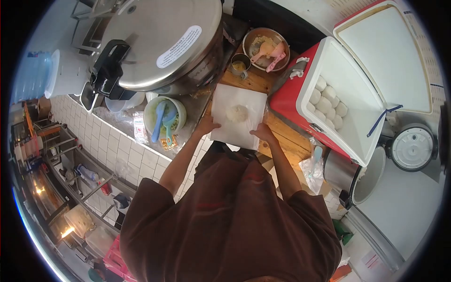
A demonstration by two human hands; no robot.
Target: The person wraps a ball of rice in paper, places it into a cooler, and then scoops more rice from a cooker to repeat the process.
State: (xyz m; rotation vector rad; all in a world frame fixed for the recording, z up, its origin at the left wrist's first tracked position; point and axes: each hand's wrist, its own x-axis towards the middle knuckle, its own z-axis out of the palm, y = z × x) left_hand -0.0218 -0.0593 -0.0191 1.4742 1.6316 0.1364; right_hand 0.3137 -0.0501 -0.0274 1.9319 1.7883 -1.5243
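A white sheet of paper (225, 101) lies on the wooden board in front of me, with a pale round mound (237, 113) near its middle. My left hand (206, 126) is at the sheet's left edge, its fingers closed on the paper. At the lower right edge, my right hand (263, 132) pinches the same sheet between thumb and fingers. Neither hand touches the mound.
A large metal pressure cooker (155, 47) and a tub with blue spoons (152, 113) stand left. Behind the sheet are a metal cup (240, 64) and a bowl with scoops (253, 37). An open red cooler (291, 105) holds several white rounds (324, 105).
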